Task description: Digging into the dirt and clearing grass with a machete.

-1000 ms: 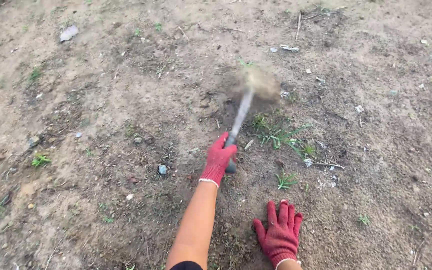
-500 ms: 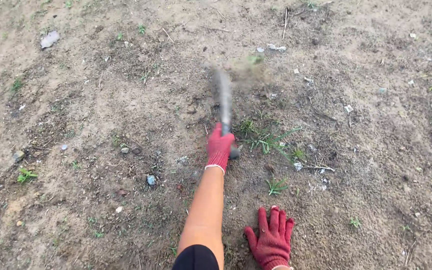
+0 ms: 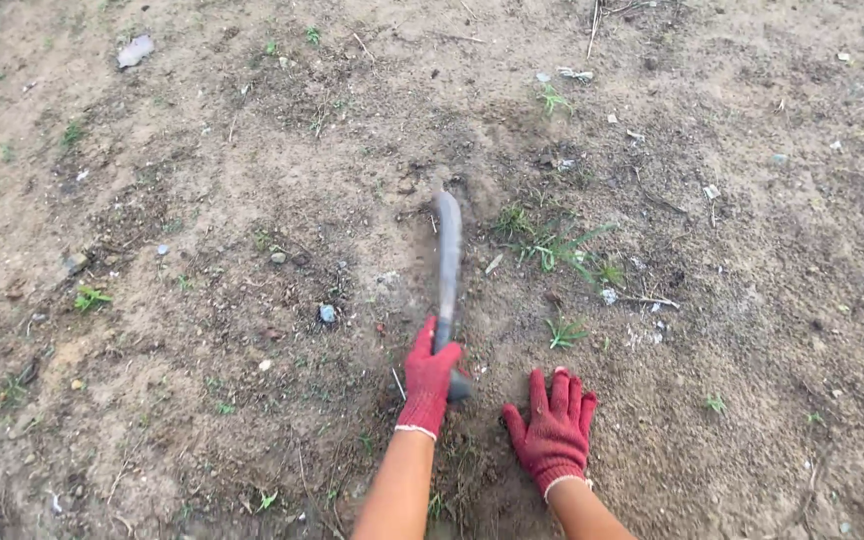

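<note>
Bare sandy-brown dirt ground [image 3: 172, 300] fills the view, open all round, with a sparse green grass tuft [image 3: 557, 245] right of the blade tip. A long curved grey metal blade tool [image 3: 447, 260] runs near-vertical, tip pointing away from the person, handle near. The left hand [image 3: 429, 378], red-gloved, is wrapped round the handle; the right hand [image 3: 554, 432], red-gloved, lies flat, fingers spread, on soil just beside it.

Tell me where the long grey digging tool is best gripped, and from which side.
Probably by the near handle end of the digging tool, coming from the person's side: its blade points away into the soil. The left hand is closed there.
</note>
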